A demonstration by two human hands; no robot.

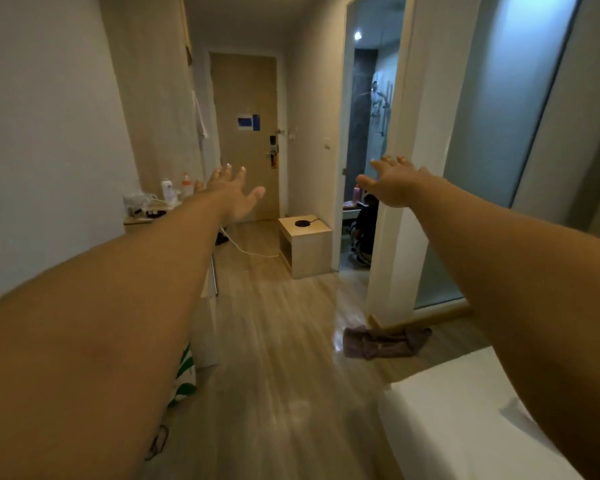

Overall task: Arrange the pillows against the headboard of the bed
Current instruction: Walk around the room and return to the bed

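Both my arms stretch straight out in front of me toward a hallway. My left hand [234, 192] is open with its fingers spread and holds nothing. My right hand [397, 181] is likewise open, palm down, and holds nothing. A corner of the white bed [458, 410] shows at the lower right, under my right forearm. No pillow and no headboard are in view.
A wooden floor runs to the room's door [245, 133]. A small wooden cube table [307, 245] with a black disc and white cable stands by the bathroom doorway, where a crouching person [364, 230] is. A brown towel [385, 342] lies on the floor. A shelf with bottles [168, 192] is left.
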